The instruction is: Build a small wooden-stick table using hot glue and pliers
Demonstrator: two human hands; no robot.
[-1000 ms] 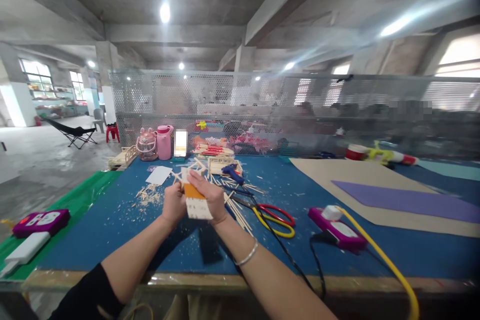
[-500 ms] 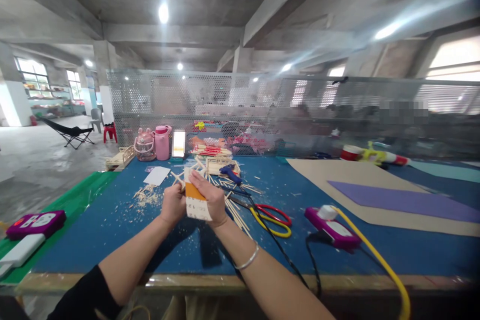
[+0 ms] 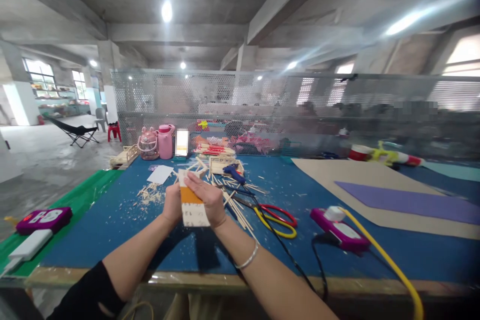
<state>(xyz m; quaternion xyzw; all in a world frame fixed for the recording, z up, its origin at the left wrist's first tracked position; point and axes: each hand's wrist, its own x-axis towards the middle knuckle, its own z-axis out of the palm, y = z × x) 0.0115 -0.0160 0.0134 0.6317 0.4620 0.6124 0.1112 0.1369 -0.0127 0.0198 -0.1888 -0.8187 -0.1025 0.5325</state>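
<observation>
My right hand is closed, thumb and fingers pressed on a strip of sandpaper, which shows a white printed back and an orange band. Close beside it, my left hand is closed round a frame of pale wooden sticks, whose ends poke out beyond the paper. The sandpaper lies against the frame and covers most of it, so the exact contact is hidden. Just right of my hands are loose wooden sticks, a blue glue gun and scissors with red and yellow handles.
Wood scraps and white paper lie left on the blue tabletop. Behind stand a pink bottle, a lit phone and a perforated metal screen. A purple power strip with cords sits right, near purple sheet.
The sandpaper has shifted slightly left and toward me and hangs straighter, with my right hand still on it. My left hand keeps its hold. The camera view swayed slightly.
</observation>
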